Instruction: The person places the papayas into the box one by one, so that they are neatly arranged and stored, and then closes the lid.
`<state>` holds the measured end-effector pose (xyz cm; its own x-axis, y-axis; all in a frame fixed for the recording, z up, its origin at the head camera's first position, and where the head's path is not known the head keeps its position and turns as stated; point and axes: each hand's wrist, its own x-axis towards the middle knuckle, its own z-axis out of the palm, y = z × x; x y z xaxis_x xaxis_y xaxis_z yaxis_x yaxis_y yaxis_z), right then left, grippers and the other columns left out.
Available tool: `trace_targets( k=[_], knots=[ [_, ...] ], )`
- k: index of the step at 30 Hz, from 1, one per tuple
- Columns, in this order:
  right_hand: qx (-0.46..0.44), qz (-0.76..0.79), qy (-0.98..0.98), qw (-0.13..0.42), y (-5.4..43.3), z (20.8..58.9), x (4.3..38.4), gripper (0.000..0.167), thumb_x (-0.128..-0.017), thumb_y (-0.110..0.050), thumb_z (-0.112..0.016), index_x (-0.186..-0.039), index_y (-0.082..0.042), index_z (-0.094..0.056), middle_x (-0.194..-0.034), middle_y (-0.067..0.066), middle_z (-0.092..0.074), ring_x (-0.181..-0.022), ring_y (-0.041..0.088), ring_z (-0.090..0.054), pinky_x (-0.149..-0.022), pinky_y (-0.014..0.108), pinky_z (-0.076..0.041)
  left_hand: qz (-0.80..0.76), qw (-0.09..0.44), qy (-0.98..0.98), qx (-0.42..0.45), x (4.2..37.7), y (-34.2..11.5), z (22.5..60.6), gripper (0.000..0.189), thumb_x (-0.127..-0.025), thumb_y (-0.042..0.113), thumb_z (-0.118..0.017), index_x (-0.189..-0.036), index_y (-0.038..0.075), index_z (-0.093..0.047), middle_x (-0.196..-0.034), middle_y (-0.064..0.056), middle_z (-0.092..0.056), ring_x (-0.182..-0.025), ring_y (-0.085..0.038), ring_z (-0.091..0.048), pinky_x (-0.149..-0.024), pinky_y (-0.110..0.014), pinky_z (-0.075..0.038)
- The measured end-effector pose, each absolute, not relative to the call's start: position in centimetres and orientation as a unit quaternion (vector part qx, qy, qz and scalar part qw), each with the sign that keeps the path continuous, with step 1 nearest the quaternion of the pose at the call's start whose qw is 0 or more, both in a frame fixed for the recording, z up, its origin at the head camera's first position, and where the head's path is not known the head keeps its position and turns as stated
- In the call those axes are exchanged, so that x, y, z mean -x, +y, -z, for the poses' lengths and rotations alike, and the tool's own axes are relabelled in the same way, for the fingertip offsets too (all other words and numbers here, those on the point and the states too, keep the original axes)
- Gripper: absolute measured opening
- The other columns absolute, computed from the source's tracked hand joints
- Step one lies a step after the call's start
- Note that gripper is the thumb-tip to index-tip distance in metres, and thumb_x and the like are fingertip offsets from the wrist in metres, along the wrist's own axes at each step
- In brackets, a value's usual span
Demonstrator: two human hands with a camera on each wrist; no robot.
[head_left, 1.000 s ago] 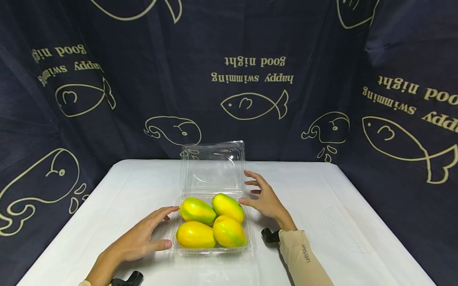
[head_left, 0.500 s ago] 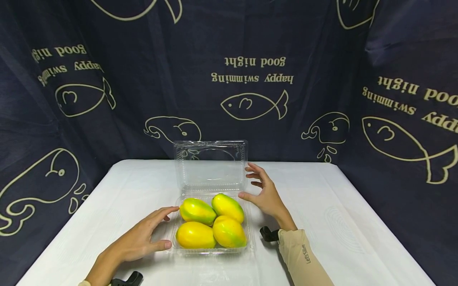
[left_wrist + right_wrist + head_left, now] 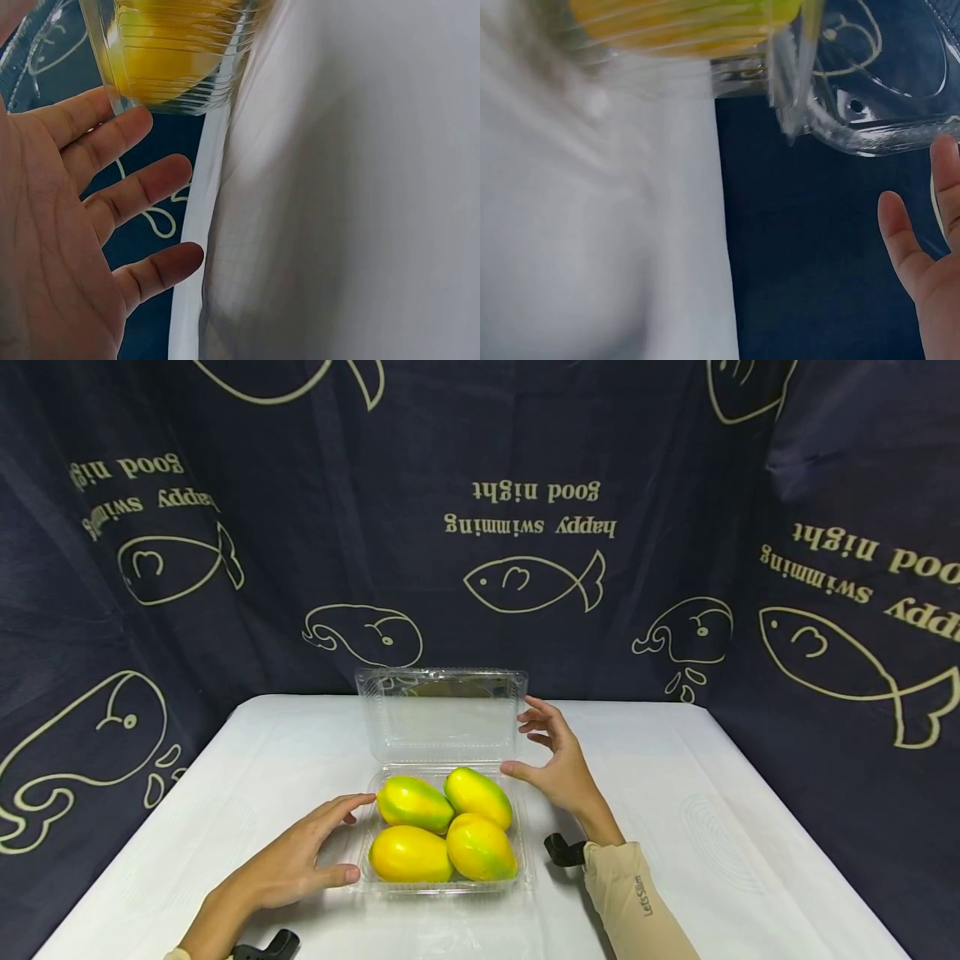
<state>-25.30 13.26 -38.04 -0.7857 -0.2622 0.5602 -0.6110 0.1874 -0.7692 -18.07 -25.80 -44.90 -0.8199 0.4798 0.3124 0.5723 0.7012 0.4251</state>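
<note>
Several yellow-green mangoes (image 3: 478, 847) lie in the base of a clear plastic clamshell box (image 3: 442, 887). Its hinged lid (image 3: 442, 718) stands raised at the far side. My right hand (image 3: 558, 764) is at the lid's right edge, fingertips by its upper part and thumb near the hinge corner. In the right wrist view a fingertip meets the lid's rim (image 3: 877, 141). On the left, my left hand (image 3: 288, 856) has its fingers extended, index fingertip at the box's far left side, thumb at the near left corner. The left wrist view shows its spread fingers (image 3: 139, 191) beside the ribbed box wall.
A white cloth (image 3: 637, 810) covers the table under the box. Dark blue curtains (image 3: 525, 635) printed with fish and lettering hang behind and at both sides. Each wrist wears a black mount (image 3: 564, 852).
The lid has swung up from leaning back and its top edge has come nearer, looking wider now. My right hand has followed it slightly; the left hand and the mangoes have stayed put.
</note>
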Motion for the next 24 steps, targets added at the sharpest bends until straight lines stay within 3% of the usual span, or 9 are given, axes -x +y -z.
trace_targets(
  k=[4,12,16,24],
  knots=[
    [-0.29,-0.57,-0.752,0.161,13.2,37.8,25.2,0.091,-0.071,0.003,-0.087,-0.148,-0.003,-0.039,-0.132,0.024,-0.053,-0.12,0.041,-0.053,-0.106,0.044,-0.046,0.26,0.089,-0.918,0.287,18.0,-25.8,44.9,0.087,-0.08,0.049,-0.078,-0.154,0.029,-0.037,-0.145,0.012,-0.05,-0.117,-0.011,-0.058,-0.092,-0.04,-0.052],
    [-0.308,-0.601,-0.715,0.181,13.5,39.1,26.6,0.088,-0.067,0.012,-0.086,-0.142,-0.002,-0.042,-0.133,0.022,-0.052,-0.119,0.04,-0.053,-0.105,0.058,-0.043,0.257,0.089,-0.919,0.287,18.1,-25.9,44.9,0.086,-0.082,0.046,-0.077,-0.155,0.029,-0.036,-0.149,0.016,-0.045,-0.117,-0.011,-0.058,-0.092,-0.04,-0.052],
    [-0.322,-0.602,-0.703,0.198,13.5,39.0,26.5,0.08,-0.068,0.009,-0.086,-0.136,-0.001,-0.044,-0.131,0.018,-0.053,-0.117,0.032,-0.055,-0.105,0.048,-0.045,0.255,0.099,-0.911,0.307,18.1,-26.0,44.8,0.083,-0.085,0.04,-0.075,-0.155,0.025,-0.036,-0.151,0.012,-0.044,-0.115,-0.01,-0.058,-0.091,-0.037,-0.052],
    [-0.355,-0.616,-0.66,0.245,13.3,38.2,25.7,0.05,-0.084,-0.007,-0.078,-0.123,0.008,-0.049,-0.121,0.013,-0.053,-0.116,0.017,-0.055,-0.105,0.034,-0.045,0.263,0.1,-0.903,0.323,18.2,-25.9,44.6,0.079,-0.087,0.035,-0.074,-0.155,0.025,-0.036,-0.15,0.01,-0.044,-0.112,-0.008,-0.058,-0.088,-0.034,-0.052]
  ],
)
